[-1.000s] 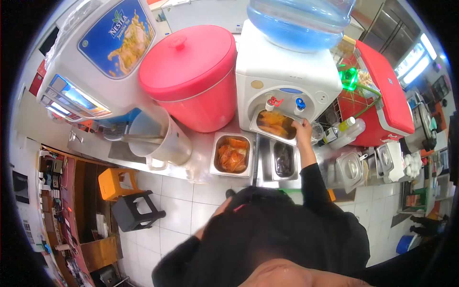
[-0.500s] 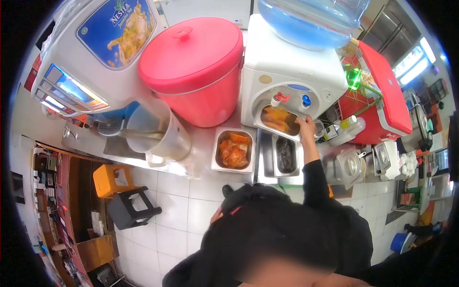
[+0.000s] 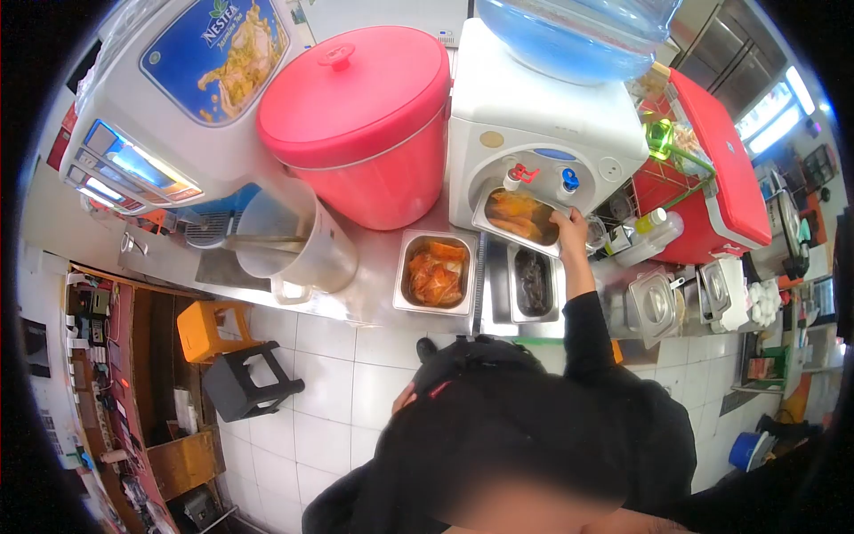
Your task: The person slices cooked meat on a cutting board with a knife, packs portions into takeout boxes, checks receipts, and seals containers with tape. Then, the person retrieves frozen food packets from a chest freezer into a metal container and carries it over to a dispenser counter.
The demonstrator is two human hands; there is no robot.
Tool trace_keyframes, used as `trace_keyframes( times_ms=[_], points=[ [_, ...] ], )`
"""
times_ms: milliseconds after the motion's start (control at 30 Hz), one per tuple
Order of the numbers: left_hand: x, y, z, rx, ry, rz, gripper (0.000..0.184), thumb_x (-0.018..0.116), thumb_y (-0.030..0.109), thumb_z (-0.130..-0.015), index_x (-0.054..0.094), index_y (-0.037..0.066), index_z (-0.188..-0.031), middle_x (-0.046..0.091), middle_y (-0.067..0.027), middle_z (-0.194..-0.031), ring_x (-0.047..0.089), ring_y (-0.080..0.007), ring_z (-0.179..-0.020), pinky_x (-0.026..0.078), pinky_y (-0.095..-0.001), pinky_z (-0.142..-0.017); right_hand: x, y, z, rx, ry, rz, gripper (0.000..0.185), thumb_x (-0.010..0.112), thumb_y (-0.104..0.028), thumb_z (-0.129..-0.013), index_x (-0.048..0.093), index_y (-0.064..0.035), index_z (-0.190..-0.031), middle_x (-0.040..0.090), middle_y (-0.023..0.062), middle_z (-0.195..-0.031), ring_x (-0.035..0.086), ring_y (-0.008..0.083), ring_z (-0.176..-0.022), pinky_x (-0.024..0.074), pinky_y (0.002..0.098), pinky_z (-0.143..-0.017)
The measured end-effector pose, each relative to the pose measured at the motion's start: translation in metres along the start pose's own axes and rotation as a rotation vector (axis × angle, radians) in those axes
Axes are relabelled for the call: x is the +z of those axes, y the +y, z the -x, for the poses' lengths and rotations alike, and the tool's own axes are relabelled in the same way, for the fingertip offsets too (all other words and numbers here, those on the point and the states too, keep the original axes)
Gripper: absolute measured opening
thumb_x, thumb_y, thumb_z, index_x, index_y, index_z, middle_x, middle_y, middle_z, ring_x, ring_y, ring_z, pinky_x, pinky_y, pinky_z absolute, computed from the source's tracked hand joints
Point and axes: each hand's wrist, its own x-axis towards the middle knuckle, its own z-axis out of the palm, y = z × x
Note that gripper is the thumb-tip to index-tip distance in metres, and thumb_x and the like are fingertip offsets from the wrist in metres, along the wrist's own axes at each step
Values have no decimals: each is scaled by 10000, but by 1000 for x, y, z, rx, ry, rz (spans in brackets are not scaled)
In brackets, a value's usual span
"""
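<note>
My right hand (image 3: 571, 231) is closed on the right edge of a steel food pan (image 3: 518, 244). Orange-yellow pieces in liquid (image 3: 514, 215) lie inside this pan. It is tilted beneath the red tap (image 3: 521, 173) and blue tap (image 3: 569, 182) of a white water dispenser (image 3: 543, 116). Just below sits another steel pan (image 3: 554, 294) with dark contents. To its left, a square pan (image 3: 400, 289) holds orange-red pieces of food. My left hand (image 3: 403, 398) shows only partly, low beside my body, its fingers mostly hidden.
A large pink lidded bucket (image 3: 378, 182) and a clear pitcher (image 3: 334, 254) stand left on the steel counter. Right of the dispenser are a green wire rack (image 3: 689, 169), a bottle (image 3: 654, 240), a red cooler (image 3: 721, 160) and lidded pans (image 3: 654, 307). Stools (image 3: 253, 383) stand on the floor.
The camera view has shifted slightly. My right hand still holds the pan under the taps, with hardly any movement.
</note>
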Motion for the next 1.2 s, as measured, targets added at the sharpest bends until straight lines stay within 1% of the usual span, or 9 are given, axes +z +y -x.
trace_keyframes(
  times_ms=[67,167,567,633,733,833,867,1033,1200],
  points=[
    [5,3,4,28,6,-16,455,506,338,-935,550,3,-1240,599,-140,-1192,560,-259,-1087,409,-367,-970,0,2,-1,-7,10,9,194,643,-76,-702,591,13,-866,598,43,-759,540,116,-681,422,251,-627],
    [-2,-4,1,-9,-20,7,446,608,198,-901,514,-18,-1279,547,-161,-1274,486,-233,-1223,338,-327,-1057,-1,8,-4,-12,23,22,199,644,-74,-702,583,21,-866,592,45,-754,541,120,-681,422,251,-624],
    [6,1,7,-6,36,-37,451,634,221,-878,549,-49,-1230,571,-188,-1233,490,-263,-1213,330,-354,-1056,1,2,0,4,-8,-36,222,640,-63,-713,581,30,-906,601,55,-793,558,129,-713,427,250,-647],
    [23,26,23,33,29,-74,449,631,214,-880,546,-50,-1232,569,-188,-1235,489,-262,-1213,328,-355,-1057,0,5,-3,10,-10,-27,227,638,-58,-710,580,31,-910,603,58,-805,561,128,-722,428,253,-652],
    [30,36,28,42,17,-79,444,628,205,-881,543,-51,-1234,566,-187,-1237,488,-260,-1214,326,-353,-1058,-1,11,-6,18,-19,-44,139,609,-18,-721,603,-16,-861,615,22,-781,548,105,-697,419,231,-656],
    [46,52,42,48,46,-81,440,627,199,-882,544,-51,-1234,567,-186,-1237,488,-260,-1214,325,-351,-1058,-5,39,-22,1,89,-29,140,606,-21,-727,606,-16,-867,619,25,-787,552,105,-704,422,232,-664],
    [49,56,46,51,52,-85,437,626,196,-882,544,-51,-1233,567,-185,-1237,488,-260,-1214,326,-350,-1058,-5,35,-19,3,65,-25,139,606,-23,-728,605,-15,-867,619,25,-786,553,105,-707,423,233,-665],
    [32,42,37,64,36,-135,418,625,174,-878,551,-43,-1227,568,-186,-1238,491,-265,-1215,338,-355,-1059,0,5,-2,23,-16,-16,137,608,-26,-729,602,-12,-865,615,24,-779,559,111,-710,427,238,-665],
    [23,31,30,66,19,-112,415,628,166,-873,554,-40,-1225,571,-185,-1236,493,-265,-1216,341,-353,-1060,1,4,-2,41,-16,-22,142,611,-25,-719,598,-11,-859,608,19,-767,548,105,-685,425,238,-644]
  ],
)
